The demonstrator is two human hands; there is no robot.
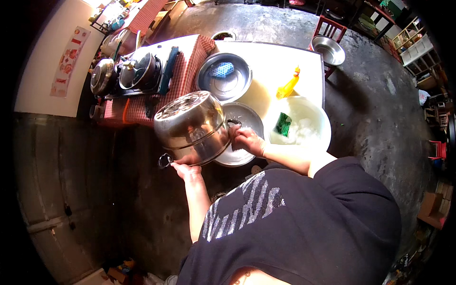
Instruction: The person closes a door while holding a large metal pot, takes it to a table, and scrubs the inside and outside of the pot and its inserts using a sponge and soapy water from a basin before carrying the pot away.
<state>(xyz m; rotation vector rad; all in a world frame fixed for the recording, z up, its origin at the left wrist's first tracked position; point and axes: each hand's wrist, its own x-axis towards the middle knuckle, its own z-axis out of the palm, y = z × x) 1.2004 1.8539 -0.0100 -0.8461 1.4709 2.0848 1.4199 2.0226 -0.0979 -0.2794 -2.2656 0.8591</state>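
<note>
A large stainless steel pot (pixel 192 123) is tilted on its side, its base turned up and away from me. My left hand (pixel 187 170) grips its rim beside the lower loop handle. My right hand (pixel 248 140) is at the rim by the other handle; its fingers are blurred, and whether they hold anything is unclear. Partly under the pot lies a wide grey metal basin (pixel 249 115). To the right, a white tub (pixel 322 119) of cloudy, foamy water holds a green scouring pad (pixel 283 124). Behind, a steel basin (pixel 228 91) contains a blue patterned cloth (pixel 221 70).
A yellow squeeze bottle (pixel 289 83) lies on the white table (pixel 267 53). At the left, a glass-lidded pot (pixel 137 73) sits on a gas stove beside another lidded pot (pixel 102 77). A metal bowl (pixel 329 50) rests on a red chair (pixel 329 26) beyond the table.
</note>
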